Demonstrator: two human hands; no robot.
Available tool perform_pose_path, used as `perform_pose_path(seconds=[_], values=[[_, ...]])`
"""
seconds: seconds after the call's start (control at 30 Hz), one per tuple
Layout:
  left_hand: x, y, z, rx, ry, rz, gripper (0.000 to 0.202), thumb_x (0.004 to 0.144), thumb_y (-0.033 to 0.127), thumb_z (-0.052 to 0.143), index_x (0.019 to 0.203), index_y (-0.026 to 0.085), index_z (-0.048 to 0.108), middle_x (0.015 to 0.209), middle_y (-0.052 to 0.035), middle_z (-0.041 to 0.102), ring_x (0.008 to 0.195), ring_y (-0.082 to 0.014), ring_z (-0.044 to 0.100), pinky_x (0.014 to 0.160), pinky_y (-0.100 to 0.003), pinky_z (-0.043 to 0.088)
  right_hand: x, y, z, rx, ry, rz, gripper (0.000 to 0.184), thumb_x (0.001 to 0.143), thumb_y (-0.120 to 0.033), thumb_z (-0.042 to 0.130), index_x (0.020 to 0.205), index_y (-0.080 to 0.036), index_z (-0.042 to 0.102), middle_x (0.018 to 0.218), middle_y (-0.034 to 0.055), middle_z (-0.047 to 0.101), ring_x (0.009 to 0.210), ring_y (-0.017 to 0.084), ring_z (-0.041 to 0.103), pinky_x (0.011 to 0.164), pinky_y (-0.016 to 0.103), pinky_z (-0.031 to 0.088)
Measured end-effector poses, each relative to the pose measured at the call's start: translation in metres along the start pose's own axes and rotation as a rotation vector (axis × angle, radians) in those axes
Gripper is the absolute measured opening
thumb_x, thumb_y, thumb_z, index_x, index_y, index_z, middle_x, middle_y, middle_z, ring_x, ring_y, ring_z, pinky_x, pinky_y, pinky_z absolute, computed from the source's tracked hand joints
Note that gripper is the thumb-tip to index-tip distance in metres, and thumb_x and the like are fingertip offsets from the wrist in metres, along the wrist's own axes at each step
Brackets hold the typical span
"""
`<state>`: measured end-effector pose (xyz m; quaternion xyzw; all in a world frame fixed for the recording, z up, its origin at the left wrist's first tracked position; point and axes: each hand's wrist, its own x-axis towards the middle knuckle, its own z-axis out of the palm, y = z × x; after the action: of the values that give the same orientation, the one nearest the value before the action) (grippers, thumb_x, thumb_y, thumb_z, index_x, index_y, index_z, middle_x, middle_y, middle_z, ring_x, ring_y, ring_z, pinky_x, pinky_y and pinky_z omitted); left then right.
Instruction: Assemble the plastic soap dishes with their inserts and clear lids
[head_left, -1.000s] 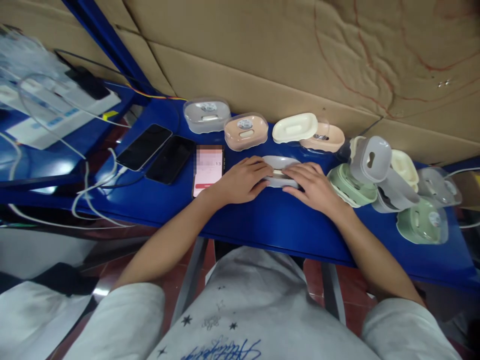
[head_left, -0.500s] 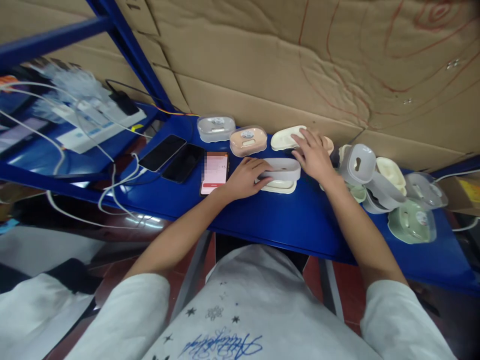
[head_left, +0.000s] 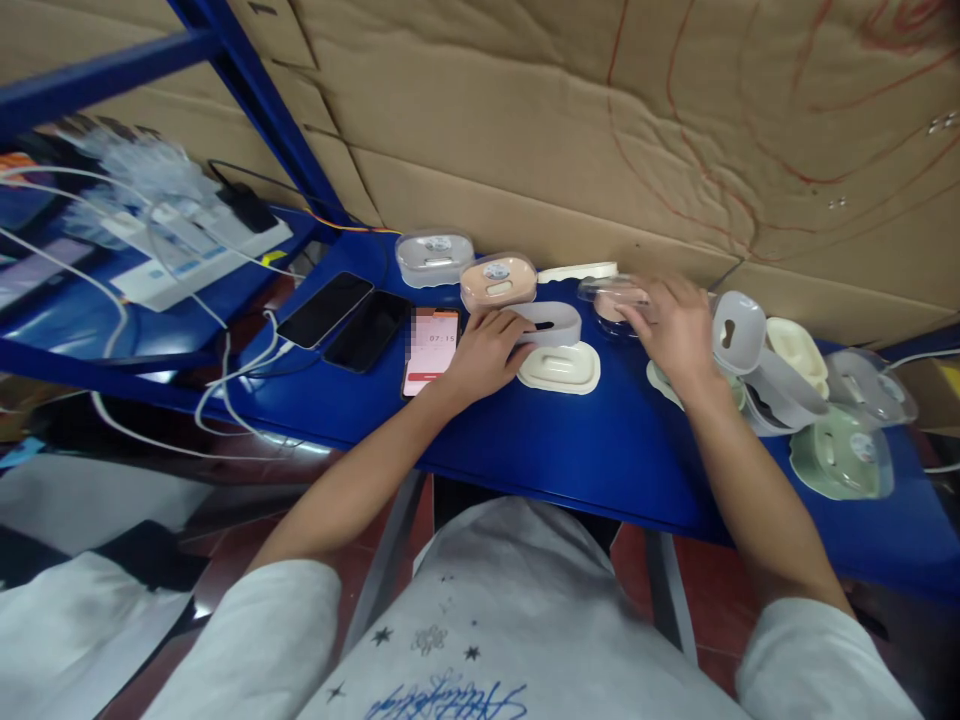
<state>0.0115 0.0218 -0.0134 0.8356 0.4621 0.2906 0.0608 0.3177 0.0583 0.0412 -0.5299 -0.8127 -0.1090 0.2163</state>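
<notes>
- Grip of left hand (head_left: 487,352): clenched on the grey insert (head_left: 555,322), which I hold tilted just above the cream base (head_left: 561,369) on the blue bench (head_left: 570,450).
- Right hand (head_left: 675,325): fingers laid over the clear lid (head_left: 609,291) near the cardboard wall. Blur hides whether this grip is closed, so I cannot tell.
- Hazard: the insert, held at one end only, could slip and knock the base toward the lit phone (head_left: 431,350).
- Hazard: my right forearm passes just beside the heaped soap-box parts (head_left: 780,370); a careless sweep could topple them.
</notes>
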Motion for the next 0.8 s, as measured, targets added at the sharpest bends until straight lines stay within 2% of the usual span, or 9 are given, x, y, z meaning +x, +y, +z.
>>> perform_pose_path(seconds=[0.13,0.23,0.33,0.53,0.67,0.8], values=[[-0.001,-0.001,0.000,0.023,0.027,-0.074,0.023,0.110,0.032,0.054,0.124,0.020,0.068,0.126,-0.0119,0.075,0.125,-0.0337,0.066,0.109,-0.050,0.046,-0.047,-0.013,-0.007,-0.060,0.065,-0.039,0.042,0.109,-0.041,0.056,0.143,-0.018,0.066,0.150,0.0185,0.066,0.141,0.038,0.058,0.116,0.056,0.044],[-0.001,0.000,0.001,0.032,0.048,-0.122,0.023,0.110,0.032,0.055,0.125,0.020,0.068,0.127,-0.0118,0.075,0.123,-0.0335,0.067,0.106,-0.048,0.046,-0.065,-0.021,-0.004,-0.142,0.081,-0.011,0.037,0.107,-0.033,0.056,0.139,-0.016,0.067,0.145,0.0189,0.069,0.136,0.038,0.060,0.115,0.057,0.042],[0.000,0.002,0.000,0.038,0.091,-0.147,0.025,0.111,0.035,0.053,0.127,0.019,0.065,0.127,-0.0130,0.074,0.123,-0.0336,0.066,0.105,-0.048,0.046,-0.063,-0.027,0.001,-0.179,0.090,0.009,0.035,0.107,-0.028,0.053,0.137,-0.014,0.067,0.141,0.0198,0.069,0.131,0.038,0.060,0.114,0.057,0.041],[0.002,-0.001,-0.006,0.047,0.165,-0.179,0.029,0.114,0.038,0.046,0.132,0.019,0.059,0.132,-0.0164,0.071,0.126,-0.0332,0.064,0.107,-0.047,0.047,-0.059,-0.040,0.002,-0.175,0.109,-0.064,0.043,0.111,-0.038,0.054,0.144,-0.014,0.064,0.133,0.0201,0.071,0.120,0.036,0.062,0.109,0.054,0.044],[0.001,-0.002,-0.005,0.053,0.116,-0.156,0.030,0.114,0.038,0.046,0.132,0.019,0.060,0.132,-0.0164,0.071,0.126,-0.0341,0.064,0.107,-0.048,0.047,-0.073,-0.042,-0.002,-0.154,0.095,-0.156,0.037,0.112,-0.033,0.053,0.142,-0.016,0.067,0.127,0.0164,0.073,0.117,0.031,0.064,0.112,0.051,0.043],[0.000,-0.001,-0.003,0.069,0.050,-0.131,0.030,0.113,0.037,0.048,0.131,0.018,0.062,0.130,-0.0160,0.072,0.123,-0.0355,0.065,0.106,-0.048,0.047,-0.082,-0.039,-0.003,-0.159,0.052,-0.097,0.036,0.110,-0.027,0.050,0.139,-0.018,0.069,0.120,0.0158,0.073,0.109,0.032,0.063,0.104,0.050,0.046]])
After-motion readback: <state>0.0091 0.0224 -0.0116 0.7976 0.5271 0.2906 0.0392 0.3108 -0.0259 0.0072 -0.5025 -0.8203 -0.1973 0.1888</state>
